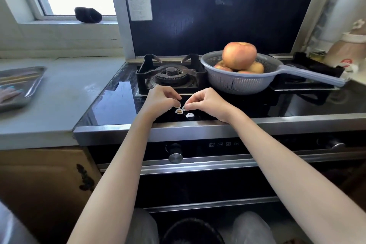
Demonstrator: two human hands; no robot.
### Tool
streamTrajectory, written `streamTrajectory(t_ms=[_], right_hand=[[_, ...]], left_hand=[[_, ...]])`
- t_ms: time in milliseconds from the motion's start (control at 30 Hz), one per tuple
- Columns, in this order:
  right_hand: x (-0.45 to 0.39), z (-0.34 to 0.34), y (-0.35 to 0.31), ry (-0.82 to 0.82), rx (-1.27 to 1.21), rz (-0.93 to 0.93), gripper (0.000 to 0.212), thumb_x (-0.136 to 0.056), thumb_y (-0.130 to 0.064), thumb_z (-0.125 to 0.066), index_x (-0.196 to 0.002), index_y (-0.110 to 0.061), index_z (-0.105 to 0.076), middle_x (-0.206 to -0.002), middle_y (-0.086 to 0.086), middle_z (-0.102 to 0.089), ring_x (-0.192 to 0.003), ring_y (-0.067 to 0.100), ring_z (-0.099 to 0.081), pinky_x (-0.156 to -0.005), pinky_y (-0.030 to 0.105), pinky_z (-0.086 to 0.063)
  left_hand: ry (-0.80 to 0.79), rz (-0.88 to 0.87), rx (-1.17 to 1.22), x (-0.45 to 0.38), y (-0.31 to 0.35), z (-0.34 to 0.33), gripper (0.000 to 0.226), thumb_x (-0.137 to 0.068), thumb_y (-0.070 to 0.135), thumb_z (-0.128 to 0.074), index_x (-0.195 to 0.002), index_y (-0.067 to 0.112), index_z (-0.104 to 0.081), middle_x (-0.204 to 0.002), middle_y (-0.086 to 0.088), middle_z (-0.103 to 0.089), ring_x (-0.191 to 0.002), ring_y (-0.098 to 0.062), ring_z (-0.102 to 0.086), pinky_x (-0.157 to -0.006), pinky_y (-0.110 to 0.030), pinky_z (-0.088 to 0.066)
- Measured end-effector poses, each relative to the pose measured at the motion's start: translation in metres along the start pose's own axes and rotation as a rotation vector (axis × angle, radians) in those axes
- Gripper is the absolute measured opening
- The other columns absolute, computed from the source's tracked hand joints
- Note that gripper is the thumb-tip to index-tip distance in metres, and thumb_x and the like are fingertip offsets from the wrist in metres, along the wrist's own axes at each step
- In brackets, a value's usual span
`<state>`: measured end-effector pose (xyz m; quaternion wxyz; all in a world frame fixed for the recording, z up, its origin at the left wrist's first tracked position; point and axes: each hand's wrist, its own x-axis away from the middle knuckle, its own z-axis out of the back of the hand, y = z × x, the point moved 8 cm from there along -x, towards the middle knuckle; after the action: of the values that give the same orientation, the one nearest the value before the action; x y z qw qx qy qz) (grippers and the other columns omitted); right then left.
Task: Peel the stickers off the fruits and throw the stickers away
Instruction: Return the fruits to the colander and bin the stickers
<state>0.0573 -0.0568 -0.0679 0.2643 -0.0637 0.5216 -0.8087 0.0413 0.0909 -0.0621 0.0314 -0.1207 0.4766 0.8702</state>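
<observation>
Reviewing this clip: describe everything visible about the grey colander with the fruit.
The colander is a pale grey, perforated plastic-looking bowl with a long flat handle pointing right. It sits upright on the black stove top, right of the gas burner. It holds a pile of reddish-yellow fruits, the largest on top. Neither hand touches it.

Four stickers [179, 111], about four fruits [239, 55], one colander [235, 80], two hands [161, 99]
</observation>
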Motion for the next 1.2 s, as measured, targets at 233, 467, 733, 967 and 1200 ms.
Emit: streamTrajectory(t_ms=[233,467,733,967,1200], right_hand=[[0.003,-0.001,-0.005,-0.013,-0.080,0.020,0.008,-0.081,-0.008,-0.074,-0.076,-0.013,-0.074,-0.073,0.003,-0.072,-0.060,-0.001,-0.061,-0.061,0.010,-0.044],[0.005,0.015,-0.005,0.092,-0.347,0.049,0.009,-0.087,-0.006,-0.067,-0.095,-0.009,-0.066,-0.054,-0.012,-0.057,-0.041,0.002,-0.035,-0.041,0.014,-0.025],[0.009,0.013,-0.005,0.092,-0.256,0.017,0.039,-0.083,-0.002,-0.068,-0.120,-0.013,-0.059,-0.059,0.001,-0.058,-0.041,0.005,-0.037,-0.041,0.014,-0.031],[0.008,0.006,-0.006,0.051,-0.028,0.043,0.054,-0.073,-0.002,-0.072,-0.121,-0.021,-0.057,-0.068,0.001,-0.070,-0.056,0.011,-0.054,-0.054,0.019,-0.044],[0.009,0.000,-0.007,-0.037,-0.015,0.061,0.058,-0.069,0.000,-0.078,-0.120,-0.020,-0.057,-0.071,0.005,-0.073,-0.067,0.012,-0.069,-0.072,0.022,-0.053]], left_hand=[[-0.028,-0.068,0.094,0.003,0.004,0.000,0.020,-0.076,0.005,-0.074,-0.081,0.024,-0.072,-0.062,0.009,-0.069,-0.062,-0.001,-0.063,-0.060,-0.018,-0.046],[-0.035,-0.086,0.118,0.004,0.006,-0.001,0.019,-0.080,0.005,-0.074,-0.091,0.018,-0.066,-0.063,0.009,-0.068,-0.058,0.001,-0.061,-0.056,-0.016,-0.045],[0.248,-0.183,0.132,0.009,0.019,0.021,0.025,-0.087,0.010,-0.065,-0.077,0.031,-0.057,-0.088,0.011,-0.062,-0.086,-0.005,-0.061,-0.069,-0.009,-0.045],[0.069,-0.160,-0.112,0.017,0.014,0.011,0.020,-0.077,0.018,-0.074,-0.069,0.036,-0.068,-0.113,0.007,-0.055,-0.117,-0.013,-0.048,-0.103,-0.033,-0.036],[-0.048,-0.098,-0.118,0.022,0.012,0.004,0.009,-0.072,0.025,-0.081,-0.073,0.033,-0.077,-0.117,0.009,-0.056,-0.117,-0.009,-0.047,-0.088,-0.023,-0.039]])
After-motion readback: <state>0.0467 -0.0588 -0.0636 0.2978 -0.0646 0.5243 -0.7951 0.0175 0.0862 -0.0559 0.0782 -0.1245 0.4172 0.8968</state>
